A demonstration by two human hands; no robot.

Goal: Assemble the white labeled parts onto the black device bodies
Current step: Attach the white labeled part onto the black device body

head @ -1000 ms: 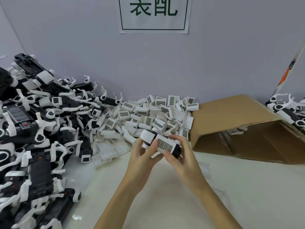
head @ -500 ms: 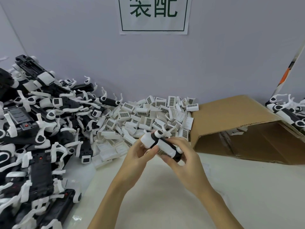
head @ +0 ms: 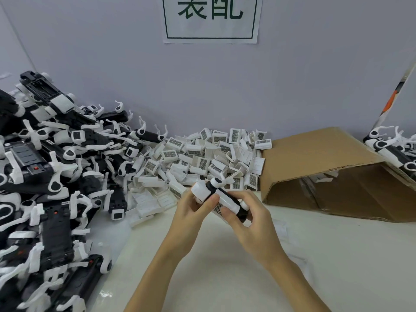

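Holding one black device body [head: 227, 200] above the counter [head: 225, 278], both hands curl their fingers around it. The left hand [head: 191, 210] grips its white end, and the right hand [head: 252, 221] grips the other end, thumb beside the white labeled part [head: 218, 207]. Loose white labeled parts [head: 209, 158] lie behind, between black bodies [head: 45, 176] and a cardboard box [head: 326, 158].
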